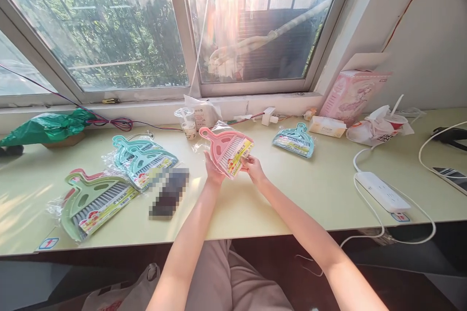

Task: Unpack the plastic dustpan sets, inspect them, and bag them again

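Observation:
A pink dustpan and brush set (228, 148) in clear wrapping is held up above the desk's middle. My left hand (214, 167) grips its lower left side, the fingers partly hidden behind it. My right hand (253, 167) pinches the lower right edge by the yellow label. To the left lie wrapped teal sets (144, 158), overlapping one another. Nearer the front left edge, a green set (98, 201) rests over a pink one (85, 175). A single blue-green set (295, 141) lies right of my hands.
Between the left sets and my left arm is a blurred dark object (170, 194). A drink cup (187, 124) stands behind my hands. At right are a pink box (353, 92), a tissue pack (327, 126), and a power strip (382, 192) with cables.

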`<state>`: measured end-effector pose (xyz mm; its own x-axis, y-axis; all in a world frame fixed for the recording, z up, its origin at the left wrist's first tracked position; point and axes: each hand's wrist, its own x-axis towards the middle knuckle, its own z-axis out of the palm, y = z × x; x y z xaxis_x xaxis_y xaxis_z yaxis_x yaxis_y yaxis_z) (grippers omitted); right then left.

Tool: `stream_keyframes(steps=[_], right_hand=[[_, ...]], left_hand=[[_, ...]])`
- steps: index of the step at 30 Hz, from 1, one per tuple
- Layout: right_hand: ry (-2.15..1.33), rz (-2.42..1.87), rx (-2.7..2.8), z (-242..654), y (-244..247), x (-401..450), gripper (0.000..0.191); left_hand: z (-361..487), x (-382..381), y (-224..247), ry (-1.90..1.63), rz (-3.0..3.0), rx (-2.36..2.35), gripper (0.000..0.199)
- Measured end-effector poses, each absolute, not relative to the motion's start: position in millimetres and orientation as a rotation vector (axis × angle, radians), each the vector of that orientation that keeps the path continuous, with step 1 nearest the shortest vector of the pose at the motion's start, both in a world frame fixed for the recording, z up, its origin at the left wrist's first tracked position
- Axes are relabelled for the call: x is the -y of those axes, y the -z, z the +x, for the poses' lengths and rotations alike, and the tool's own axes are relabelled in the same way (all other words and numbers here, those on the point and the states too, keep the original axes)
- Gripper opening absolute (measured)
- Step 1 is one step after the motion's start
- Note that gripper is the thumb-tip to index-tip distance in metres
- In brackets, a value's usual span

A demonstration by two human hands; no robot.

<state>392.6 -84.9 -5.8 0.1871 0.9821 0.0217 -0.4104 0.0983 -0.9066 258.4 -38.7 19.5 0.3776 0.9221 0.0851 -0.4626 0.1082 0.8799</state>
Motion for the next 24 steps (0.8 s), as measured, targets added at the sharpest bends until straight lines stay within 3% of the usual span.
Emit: stream_keyframes(steps=[7,17,21,24], right_hand=[[-1.252,-0.902,0.748,392,14,82,0.038],[-1.154,-0.933,0.49,397,14,79,0.009],[-1.177,-0.92,0.48,400,11,78,0.011],[-1.275,-0.915,0.463,406,6,75,0.012]], left_hand=[[254,38,-18,-1.104,0.963,-0.451,0.082],[274,42,-12,-1.132,0.981,-0.443,0.074],[280,41,-4,-1.29,1.153,-0.589,0.085],[281,40,2,-1.315,1.17,-0.629,0.078]])
